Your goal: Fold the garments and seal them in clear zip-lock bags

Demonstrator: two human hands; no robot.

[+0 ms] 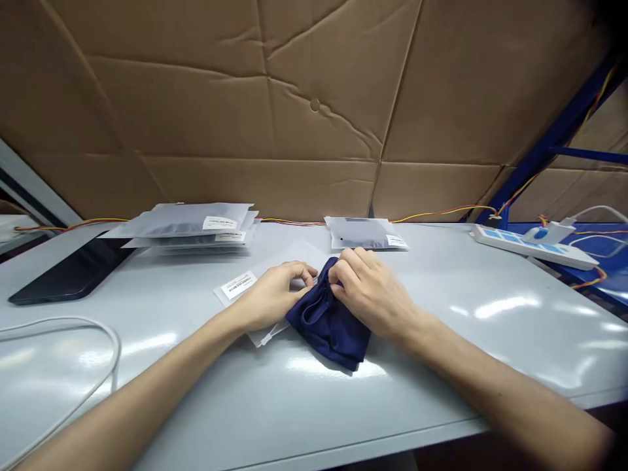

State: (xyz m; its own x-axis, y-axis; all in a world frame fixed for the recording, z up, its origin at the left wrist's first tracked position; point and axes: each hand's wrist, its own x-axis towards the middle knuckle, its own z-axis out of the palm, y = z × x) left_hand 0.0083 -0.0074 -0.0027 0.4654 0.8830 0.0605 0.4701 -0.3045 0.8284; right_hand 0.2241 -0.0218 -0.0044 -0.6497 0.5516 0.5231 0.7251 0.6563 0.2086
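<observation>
A folded piece of navy fabric (333, 327) lies partly over a frosted zip bag (267, 335) on the table. My right hand (367, 288) has its fingers closed on the upper part of the fabric, bunching it. My left hand (277, 294) is closed at the bag's edge, thumb and forefinger curled together right beside the fabric. A white barcode label (239, 285) shows on the bag to the left of this hand. The bag's white zip slider (266, 339) points toward me. What lies under the fabric is hidden.
Several filled frosted bags (181, 222) are stacked at the back left, and another filled bag (366, 233) lies at the back centre. A black phone-like slab (73, 268), white cable (110, 353) and power strip (534, 247) also rest here. Cardboard (314, 131) stands behind.
</observation>
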